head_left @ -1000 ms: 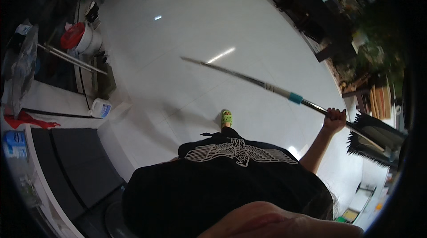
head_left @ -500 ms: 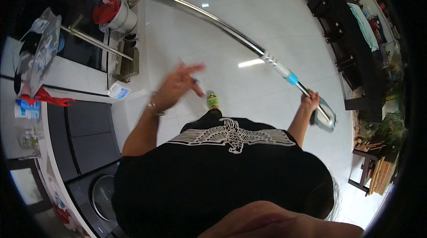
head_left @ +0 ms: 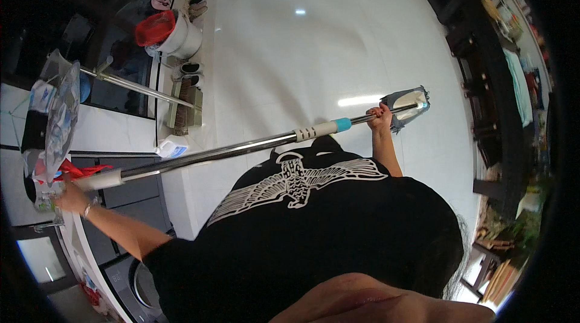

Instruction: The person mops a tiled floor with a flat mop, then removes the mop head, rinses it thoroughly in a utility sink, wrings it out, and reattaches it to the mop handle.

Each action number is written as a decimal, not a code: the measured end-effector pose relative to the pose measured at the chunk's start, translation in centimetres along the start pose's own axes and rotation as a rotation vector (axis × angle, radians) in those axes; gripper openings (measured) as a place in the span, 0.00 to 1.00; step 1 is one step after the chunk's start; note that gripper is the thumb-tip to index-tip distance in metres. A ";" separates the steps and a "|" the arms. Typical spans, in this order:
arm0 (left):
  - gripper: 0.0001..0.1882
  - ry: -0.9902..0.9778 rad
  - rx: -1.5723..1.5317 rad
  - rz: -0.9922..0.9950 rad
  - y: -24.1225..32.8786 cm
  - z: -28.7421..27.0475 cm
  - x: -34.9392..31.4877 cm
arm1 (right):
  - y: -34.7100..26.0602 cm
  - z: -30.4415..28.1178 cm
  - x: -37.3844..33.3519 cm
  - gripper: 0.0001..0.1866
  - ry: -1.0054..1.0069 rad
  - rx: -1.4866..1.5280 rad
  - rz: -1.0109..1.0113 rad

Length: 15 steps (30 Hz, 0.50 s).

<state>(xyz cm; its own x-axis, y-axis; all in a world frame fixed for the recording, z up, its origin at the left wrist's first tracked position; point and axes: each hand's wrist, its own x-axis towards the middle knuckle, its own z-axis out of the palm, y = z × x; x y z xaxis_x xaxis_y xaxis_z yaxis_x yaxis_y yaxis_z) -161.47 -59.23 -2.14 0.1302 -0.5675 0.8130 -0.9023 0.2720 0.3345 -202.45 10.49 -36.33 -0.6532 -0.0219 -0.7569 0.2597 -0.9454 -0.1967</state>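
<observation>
A flat mop lies slantwise across in front of me, its steel pole (head_left: 223, 151) running from the lower left up to the right. My right hand (head_left: 379, 117) is wrapped round the pole just below the mop head (head_left: 417, 98), a pale plate with a dark grey cloth pad. Between the two hands the pole carries a white and blue collar (head_left: 320, 130). At the pole's far left end, my left hand (head_left: 74, 197) is closed at the white grip (head_left: 101, 180); its fingers are partly hidden and a little blurred. A red cloth (head_left: 84, 171) hangs right beside that hand.
On the left stand a white bucket with a red basin (head_left: 156, 28), a broom (head_left: 181, 105), shoes (head_left: 192, 68) and a white jug (head_left: 172, 146). A washing machine (head_left: 145, 284) sits low left under the counter. Dark wooden furniture (head_left: 492, 111) lines the right.
My left hand, open in the air before, has gone left and down to the mop's grip. The pole has swung down toward me, and my right hand with the mop head has moved up and left.
</observation>
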 end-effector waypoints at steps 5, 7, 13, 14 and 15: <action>0.23 -0.663 -1.260 -0.797 -6.2 -2.6 -2.2 | 4.9 11.5 10.1 0.17 -0.056 -0.279 0.182; 0.15 -0.470 -1.581 -0.747 -5.9 -5.6 -4.9 | 8.0 17.5 13.7 0.16 -0.124 -0.415 0.166; 0.17 0.116 -1.712 -0.617 2.4 -18.7 -9.0 | 20.6 36.9 18.6 0.12 -0.432 -0.565 0.542; 0.20 0.087 -1.925 -0.589 5.0 -19.7 -9.3 | 23.6 39.2 18.2 0.16 -0.483 -0.637 0.621; 0.22 0.007 -1.961 -0.572 7.6 -20.5 -9.6 | 27.1 40.5 17.4 0.20 -0.498 -0.730 0.685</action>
<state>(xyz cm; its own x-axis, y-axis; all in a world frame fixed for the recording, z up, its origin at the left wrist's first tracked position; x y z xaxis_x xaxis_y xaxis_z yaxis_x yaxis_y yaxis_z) -161.14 -35.81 2.30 0.1857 -0.8734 0.4502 0.7940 0.4033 0.4549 -235.62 -28.69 -29.62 -0.3813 -0.7479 -0.5434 0.9225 -0.2695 -0.2764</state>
